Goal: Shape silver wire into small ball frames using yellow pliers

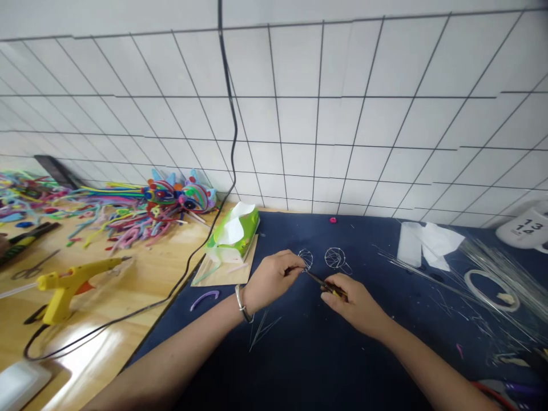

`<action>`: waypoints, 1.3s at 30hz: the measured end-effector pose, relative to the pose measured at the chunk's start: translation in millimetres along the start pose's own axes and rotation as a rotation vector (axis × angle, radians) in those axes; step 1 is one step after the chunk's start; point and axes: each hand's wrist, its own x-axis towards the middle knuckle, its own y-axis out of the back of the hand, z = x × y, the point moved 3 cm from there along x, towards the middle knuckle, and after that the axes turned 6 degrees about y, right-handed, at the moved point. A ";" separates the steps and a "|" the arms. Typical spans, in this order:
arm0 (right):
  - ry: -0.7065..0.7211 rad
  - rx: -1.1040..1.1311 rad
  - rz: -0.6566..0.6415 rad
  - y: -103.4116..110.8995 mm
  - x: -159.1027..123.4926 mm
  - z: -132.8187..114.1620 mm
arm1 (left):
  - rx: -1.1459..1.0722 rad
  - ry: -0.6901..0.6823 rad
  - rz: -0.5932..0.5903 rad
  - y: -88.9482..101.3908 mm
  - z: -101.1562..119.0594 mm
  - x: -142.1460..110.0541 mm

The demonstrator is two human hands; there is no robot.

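Fingers of the right hand [358,302] are curled round the pliers [317,279], and the tip is at the edge of a round wire shape [306,257]. Fingers of the left hand [269,278] pinch that shape over the dark blue surface [308,348]. I see a second wire ring [334,258] just to its right. Farther back, a pink bit [333,220] sits near the white wall [297,120].
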 end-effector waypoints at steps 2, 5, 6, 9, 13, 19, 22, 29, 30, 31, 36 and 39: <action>0.007 -0.044 0.017 2.1 0.4 2.7 | 0.007 0.010 0.002 -5.1 1.3 4.3; 0.010 -0.096 0.022 2.8 2.0 6.0 | -0.007 0.023 0.007 -11.6 -1.5 5.9; 0.008 -0.105 0.019 2.7 2.7 6.6 | -0.017 0.025 0.010 -13.1 -2.9 5.5; 0.003 -0.116 0.005 1.8 4.7 7.5 | -0.047 0.038 0.009 -14.9 -6.8 3.7; 0.015 -0.126 -0.003 0.0 5.6 8.5 | -0.111 0.086 -0.023 -11.3 -10.7 3.0; 0.021 -0.234 0.117 1.7 5.6 18.3 | -0.276 0.255 -0.056 -2.4 -30.4 6.5; 0.016 -0.370 0.202 3.4 5.3 24.3 | -0.188 0.317 0.038 -2.5 -47.3 9.1; 0.059 -0.558 0.288 1.4 5.2 26.6 | -0.104 0.353 0.019 -27.8 -67.3 10.7; 0.060 -0.562 0.293 1.3 5.2 26.9 | -0.138 0.374 0.004 -31.6 -68.9 10.9; 0.063 -0.563 0.298 1.3 5.2 27.1 | -0.184 0.399 -0.007 -34.8 -70.6 11.2; 0.068 -0.523 0.306 2.6 4.1 28.2 | -0.379 0.481 -0.025 -41.1 -76.8 14.7; 0.058 -0.476 0.315 3.4 4.3 29.4 | -0.416 0.480 -0.040 -38.0 -75.7 15.8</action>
